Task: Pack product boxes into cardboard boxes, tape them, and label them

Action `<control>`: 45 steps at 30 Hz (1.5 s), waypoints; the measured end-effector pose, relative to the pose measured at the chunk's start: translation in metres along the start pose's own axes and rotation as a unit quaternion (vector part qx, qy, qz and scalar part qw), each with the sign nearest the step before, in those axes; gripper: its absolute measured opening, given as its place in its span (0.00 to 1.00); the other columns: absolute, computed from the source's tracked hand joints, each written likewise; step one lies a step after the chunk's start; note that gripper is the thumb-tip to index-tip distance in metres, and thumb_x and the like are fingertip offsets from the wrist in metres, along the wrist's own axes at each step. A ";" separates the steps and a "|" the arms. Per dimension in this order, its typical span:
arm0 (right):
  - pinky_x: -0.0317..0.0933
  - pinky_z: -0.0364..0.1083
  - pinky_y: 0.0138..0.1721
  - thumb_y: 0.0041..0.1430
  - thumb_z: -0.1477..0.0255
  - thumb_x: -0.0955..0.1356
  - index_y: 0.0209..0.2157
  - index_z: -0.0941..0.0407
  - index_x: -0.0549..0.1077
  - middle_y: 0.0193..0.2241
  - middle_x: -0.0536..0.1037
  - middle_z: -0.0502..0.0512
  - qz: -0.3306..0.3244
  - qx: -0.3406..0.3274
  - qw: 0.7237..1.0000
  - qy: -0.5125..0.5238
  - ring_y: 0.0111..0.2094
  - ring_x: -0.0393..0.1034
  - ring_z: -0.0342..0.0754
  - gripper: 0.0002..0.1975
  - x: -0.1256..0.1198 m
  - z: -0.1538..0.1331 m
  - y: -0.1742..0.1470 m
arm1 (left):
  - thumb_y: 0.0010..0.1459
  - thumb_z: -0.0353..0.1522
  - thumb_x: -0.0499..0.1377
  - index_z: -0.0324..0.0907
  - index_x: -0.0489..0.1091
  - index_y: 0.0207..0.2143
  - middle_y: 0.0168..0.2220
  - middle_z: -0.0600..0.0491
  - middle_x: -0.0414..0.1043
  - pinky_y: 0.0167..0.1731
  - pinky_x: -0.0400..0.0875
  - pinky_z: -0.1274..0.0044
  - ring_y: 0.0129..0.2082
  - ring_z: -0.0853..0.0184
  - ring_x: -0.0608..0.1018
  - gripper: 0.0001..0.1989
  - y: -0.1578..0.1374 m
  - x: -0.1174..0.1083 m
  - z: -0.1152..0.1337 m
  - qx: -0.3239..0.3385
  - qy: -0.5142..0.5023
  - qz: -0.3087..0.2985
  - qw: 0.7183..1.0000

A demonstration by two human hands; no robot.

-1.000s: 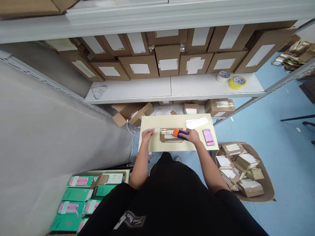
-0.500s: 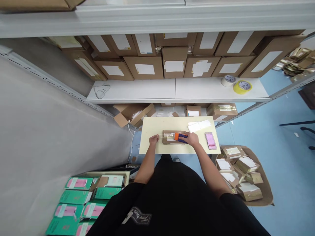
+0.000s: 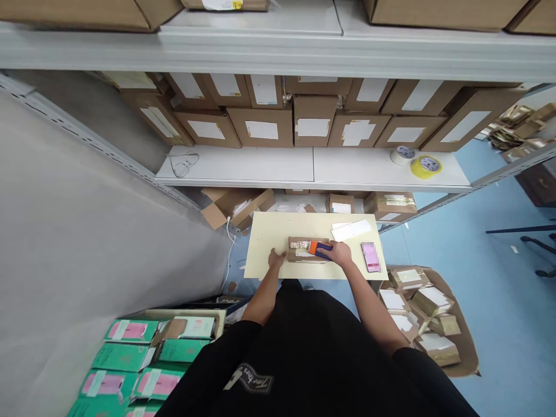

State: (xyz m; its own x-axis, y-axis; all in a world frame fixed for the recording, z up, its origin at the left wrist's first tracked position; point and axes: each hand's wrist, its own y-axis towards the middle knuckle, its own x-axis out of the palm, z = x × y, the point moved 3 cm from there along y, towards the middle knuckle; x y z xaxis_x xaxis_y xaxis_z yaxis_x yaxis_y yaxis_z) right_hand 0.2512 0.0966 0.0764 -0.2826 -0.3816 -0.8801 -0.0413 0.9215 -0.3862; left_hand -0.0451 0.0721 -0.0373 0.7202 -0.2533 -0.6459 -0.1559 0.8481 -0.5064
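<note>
A small brown cardboard box (image 3: pixel 304 256) lies on the cream tabletop (image 3: pixel 264 231) in front of me, with shiny clear tape along its top and a white label. My left hand (image 3: pixel 277 258) is beside the box's left end, thumb and fingers apart, the thumb close to or touching the cardboard. An orange and dark-blue hand tool (image 3: pixel 319 249) rests over the right part of the box top. My right hand (image 3: pixel 340 253) is closed around the tool's right end; its exact kind is too small to tell.
White paper slips (image 3: pixel 351 230) and a pink phone-like item (image 3: pixel 370 256) lie on the table's right. Tape rolls (image 3: pixel 426 167) and labelled cartons stand on the shelf (image 3: pixel 243 165). A large carton (image 3: pixel 468 336) of parcels is at right; green boxes (image 3: pixel 124 356) sit lower left.
My left hand's fingers have gone from pinched together, with a thin clear strip towards the box, to apart and closer to the box's left end. My right hand keeps the tool on the box.
</note>
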 end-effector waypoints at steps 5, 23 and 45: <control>0.64 0.46 0.37 0.56 0.38 0.68 0.43 0.51 0.81 0.37 0.84 0.60 -0.009 -0.009 1.000 0.012 0.41 0.79 0.56 0.32 0.000 -0.002 0.004 | 0.58 0.43 0.64 0.46 0.47 0.74 0.73 0.43 0.52 0.58 0.68 0.70 0.65 0.53 0.69 0.47 -0.006 -0.012 0.013 0.079 0.031 -0.009 0.996; 0.64 0.45 0.35 0.50 0.35 0.69 0.34 0.55 0.82 0.37 0.83 0.65 -0.054 -0.019 0.998 -0.016 0.40 0.78 0.57 0.36 -0.015 0.009 0.023 | 0.40 0.40 0.76 0.52 0.51 0.72 0.75 0.49 0.47 0.62 0.66 0.63 0.67 0.47 0.66 0.60 0.012 -0.020 0.054 0.183 0.166 -0.135 0.959; 0.65 0.49 0.41 0.52 0.40 0.71 0.42 0.60 0.81 0.43 0.82 0.72 -0.061 0.088 0.990 -0.092 0.44 0.78 0.60 0.36 -0.018 0.137 0.026 | 0.37 0.38 0.77 0.53 0.57 0.67 0.73 0.45 0.52 0.62 0.64 0.60 0.68 0.43 0.65 0.55 0.020 -0.023 0.058 0.185 0.102 -0.131 0.968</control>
State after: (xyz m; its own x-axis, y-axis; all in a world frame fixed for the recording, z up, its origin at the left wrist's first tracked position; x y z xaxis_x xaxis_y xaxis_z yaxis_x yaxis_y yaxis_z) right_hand 0.3867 0.1170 0.0440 -0.1064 -0.5106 -0.8532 0.1088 0.8470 -0.5204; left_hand -0.0251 0.1218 0.0007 0.5469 -0.5376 -0.6418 0.2949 0.8411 -0.4533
